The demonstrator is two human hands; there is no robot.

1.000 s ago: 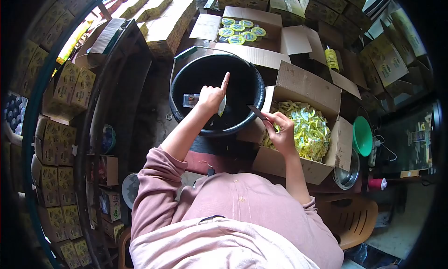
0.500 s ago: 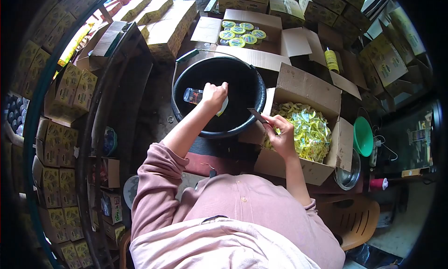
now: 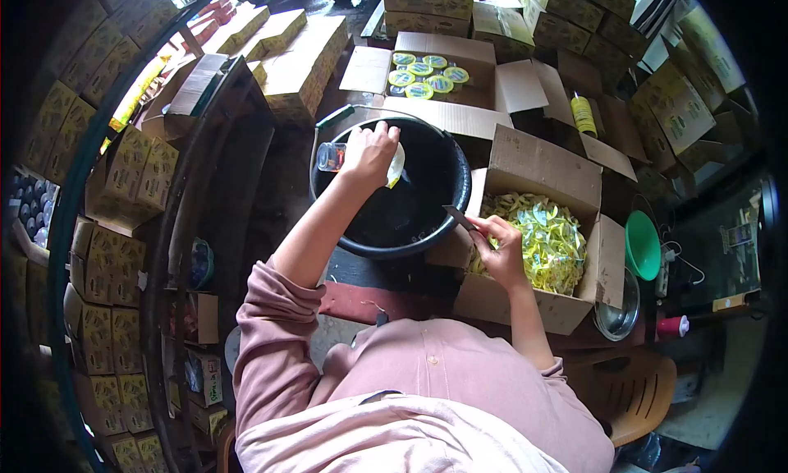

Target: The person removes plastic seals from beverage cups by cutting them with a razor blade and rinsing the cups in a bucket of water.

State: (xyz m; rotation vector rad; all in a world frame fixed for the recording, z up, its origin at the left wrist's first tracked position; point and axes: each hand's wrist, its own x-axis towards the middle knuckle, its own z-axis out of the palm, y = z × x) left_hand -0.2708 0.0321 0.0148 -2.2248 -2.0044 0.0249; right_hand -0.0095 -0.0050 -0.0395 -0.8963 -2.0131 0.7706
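Note:
Over the black bucket (image 3: pixel 410 247), my left hand (image 3: pixel 371 154) is closed round a small clear plastic cup (image 3: pixel 330 157) lying on its side. The cup's base points left, and a yellow and white lid or label (image 3: pixel 396 167) shows at the right of my fingers. My right hand (image 3: pixel 501 247) pinches a dark flat blade (image 3: pixel 459 218) near the bucket's right rim, its tip pointing up and left. Next to that hand, an open carton (image 3: pixel 546 154) holds a heap of yellow and clear strips (image 3: pixel 538 239).
Behind the bucket is an open carton (image 3: pixel 443 114) with several yellow-lidded cups (image 3: pixel 419 89). A green bowl (image 3: pixel 642 245) and a red spool (image 3: pixel 671 326) are at the right. Stacked printed boxes (image 3: pixel 107 259) and a dark shelf frame (image 3: pixel 168 227) line the left.
My left hand has moved up toward the bucket's far rim with the cup, and its raised index finger has folded in. My right hand still holds the blade; the whole view has shifted slightly.

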